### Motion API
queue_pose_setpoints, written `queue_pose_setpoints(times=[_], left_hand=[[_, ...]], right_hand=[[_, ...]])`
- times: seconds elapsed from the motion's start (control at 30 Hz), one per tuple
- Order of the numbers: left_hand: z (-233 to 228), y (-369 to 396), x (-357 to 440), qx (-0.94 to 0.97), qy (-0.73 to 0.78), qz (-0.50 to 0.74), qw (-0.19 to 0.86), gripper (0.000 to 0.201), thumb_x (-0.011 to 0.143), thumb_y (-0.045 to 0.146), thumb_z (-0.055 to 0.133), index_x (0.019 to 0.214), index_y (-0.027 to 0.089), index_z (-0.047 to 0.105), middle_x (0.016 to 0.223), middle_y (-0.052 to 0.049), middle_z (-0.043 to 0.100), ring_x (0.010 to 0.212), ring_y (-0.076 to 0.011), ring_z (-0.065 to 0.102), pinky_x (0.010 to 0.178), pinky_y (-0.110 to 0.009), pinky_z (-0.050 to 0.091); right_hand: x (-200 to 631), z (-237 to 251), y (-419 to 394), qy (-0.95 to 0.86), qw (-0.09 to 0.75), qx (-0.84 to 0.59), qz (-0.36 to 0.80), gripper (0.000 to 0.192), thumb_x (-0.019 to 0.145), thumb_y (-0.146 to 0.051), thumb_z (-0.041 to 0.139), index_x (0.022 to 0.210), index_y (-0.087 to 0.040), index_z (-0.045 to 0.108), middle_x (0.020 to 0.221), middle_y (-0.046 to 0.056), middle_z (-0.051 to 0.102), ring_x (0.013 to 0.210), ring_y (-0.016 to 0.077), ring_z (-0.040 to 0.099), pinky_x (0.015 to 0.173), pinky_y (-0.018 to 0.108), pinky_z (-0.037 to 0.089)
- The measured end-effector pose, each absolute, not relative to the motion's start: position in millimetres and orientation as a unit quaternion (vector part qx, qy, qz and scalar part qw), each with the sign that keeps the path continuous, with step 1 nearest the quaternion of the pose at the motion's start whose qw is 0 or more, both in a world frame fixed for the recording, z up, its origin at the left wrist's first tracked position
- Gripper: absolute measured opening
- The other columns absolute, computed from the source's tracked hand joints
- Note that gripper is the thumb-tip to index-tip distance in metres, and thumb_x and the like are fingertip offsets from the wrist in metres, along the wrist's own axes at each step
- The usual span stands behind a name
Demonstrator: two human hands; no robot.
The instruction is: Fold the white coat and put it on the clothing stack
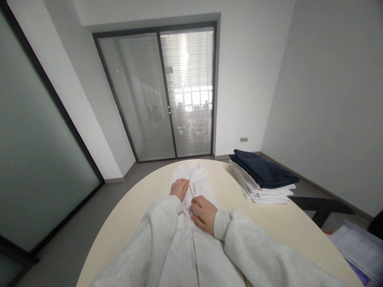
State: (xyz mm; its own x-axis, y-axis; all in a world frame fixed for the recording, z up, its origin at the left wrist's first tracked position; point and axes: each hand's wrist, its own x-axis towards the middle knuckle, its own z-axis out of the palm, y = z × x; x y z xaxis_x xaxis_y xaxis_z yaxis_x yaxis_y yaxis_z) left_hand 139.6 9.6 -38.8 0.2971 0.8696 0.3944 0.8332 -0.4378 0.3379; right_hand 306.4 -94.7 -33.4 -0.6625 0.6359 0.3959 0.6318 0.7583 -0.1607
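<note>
A long white garment point(179, 255) lies lengthwise over the table toward me, with a seam or opening edge running down its middle. My left hand point(179, 189) is on its upper part, fingers together and bent against that middle edge. Slightly lower and to the right, my right hand point(204, 213) has its fingers curled at the same edge, gripping the fabric. The cloth is bunched between the two hands. Their fingertips are partly hidden, so the exact spot being pinched does not show.
A pale round table point(131, 211) carries the garment. At its right stands a stack of folded white cloth point(263, 195) with a folded navy cloth point(263, 167) on top. Papers point(359, 243) lie beyond the right edge, near a black bar point(323, 204). Glass doors with blinds point(188, 95) are behind.
</note>
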Motion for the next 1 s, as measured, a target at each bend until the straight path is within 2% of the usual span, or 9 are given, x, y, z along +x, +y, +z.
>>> queue_pose_setpoints(times=[0.07,0.13,0.33,0.47,0.57,0.8,0.9,1.0], left_hand=[[-37,8,138,0.803,0.52,0.291,0.026,0.027,0.087,0.029,0.043,0.106,0.023,0.061,0.104,-0.003,0.059,0.101,-0.0179,0.048,0.086,-0.031,0.035],[-35,5,140,0.815,0.498,0.295,0.027,0.024,0.086,0.03,0.046,0.104,0.024,0.062,0.099,-0.003,0.06,0.098,-0.0178,0.048,0.085,-0.031,0.035],[-33,-2,152,0.875,0.437,0.207,0.038,0.025,0.082,0.024,0.052,0.103,0.029,0.063,0.095,-0.002,0.059,0.098,-0.0185,0.048,0.083,-0.032,0.034],[-33,-1,156,0.868,0.449,0.209,0.044,0.016,0.082,0.021,0.052,0.089,0.025,0.066,0.092,-0.002,0.061,0.096,-0.0183,0.049,0.085,-0.033,0.034],[-31,-2,156,0.853,0.461,0.239,0.048,0.015,0.083,0.02,0.05,0.087,0.022,0.065,0.091,-0.003,0.062,0.095,-0.0176,0.05,0.086,-0.032,0.034],[-35,0,152,0.816,0.494,0.294,0.053,0.016,0.085,0.02,0.045,0.088,0.021,0.06,0.09,-0.003,0.062,0.091,-0.0166,0.052,0.083,-0.029,0.037],[-39,6,147,0.773,0.554,0.298,0.076,0.015,0.085,0.017,0.043,0.086,0.021,0.058,0.089,-0.002,0.062,0.088,-0.0155,0.054,0.079,-0.027,0.039],[-43,11,144,0.72,0.599,0.328,0.119,0.015,0.085,0.018,0.044,0.094,0.02,0.055,0.091,-0.003,0.063,0.087,-0.0145,0.056,0.078,-0.026,0.04]], right_hand=[[307,-29,-93,-0.881,0.256,-0.399,0.016,0.017,0.082,-0.022,0.041,0.092,-0.016,0.054,0.095,0.011,0.053,0.092,0.0203,0.047,0.08,0.034,0.04],[308,-29,-92,-0.857,0.254,-0.445,0.043,0.018,0.084,-0.019,0.038,0.094,-0.017,0.053,0.088,0.008,0.055,0.085,0.0178,0.05,0.076,0.03,0.04],[307,-35,-88,-0.884,0.153,-0.438,0.065,0.034,0.084,-0.019,0.037,0.116,-0.025,0.049,0.095,0.004,0.061,0.084,0.016,0.057,0.068,0.025,0.038],[304,-33,-87,-0.886,0.134,-0.441,0.05,0.03,0.084,-0.019,0.038,0.11,-0.025,0.051,0.094,0.003,0.062,0.081,0.016,0.058,0.064,0.025,0.037],[304,-30,-87,-0.879,0.138,-0.454,0.051,0.021,0.085,-0.02,0.04,0.101,-0.023,0.052,0.091,0.003,0.061,0.078,0.0151,0.057,0.063,0.024,0.036],[306,-30,-84,-0.879,0.22,-0.422,0.037,0.018,0.086,-0.02,0.036,0.094,-0.018,0.052,0.087,0.006,0.057,0.081,0.0161,0.052,0.071,0.026,0.038],[306,-35,-82,-0.899,0.237,-0.366,0.026,0.018,0.082,-0.017,0.041,0.094,-0.018,0.055,0.089,0.007,0.055,0.085,0.0181,0.049,0.076,0.03,0.038],[304,-40,-81,-0.918,0.241,-0.314,0.035,0.027,0.075,-0.018,0.048,0.101,-0.019,0.055,0.094,0.008,0.054,0.09,0.02,0.047,0.079,0.034,0.039]])
